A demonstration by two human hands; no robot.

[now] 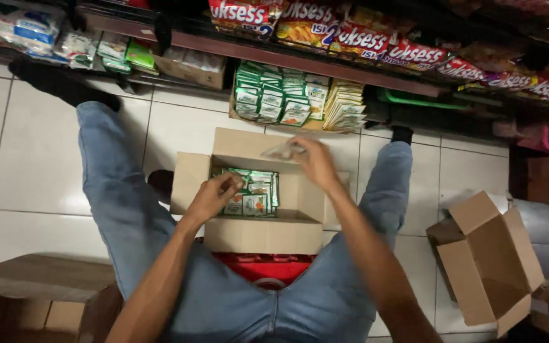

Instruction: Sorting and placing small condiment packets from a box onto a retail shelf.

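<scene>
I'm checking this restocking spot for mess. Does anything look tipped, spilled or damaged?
One thing: an empty cardboard box lies tipped on its side on the tiled floor at the right, flaps splayed open. The open carton between the legs sits upright, its green sachets packed neatly. No spill shows.

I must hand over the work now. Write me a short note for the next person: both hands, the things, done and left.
Left hand: inside the open carton, fingers on the green sachets.
Right hand: over the carton's far flap, with a grip on a clear wrapper.
Carton stands on the floor between the legs, before the low shelf.
Done: carton opened; a tray of green sachets is on the shelf.
Left: sachets remain in the carton.
</scene>
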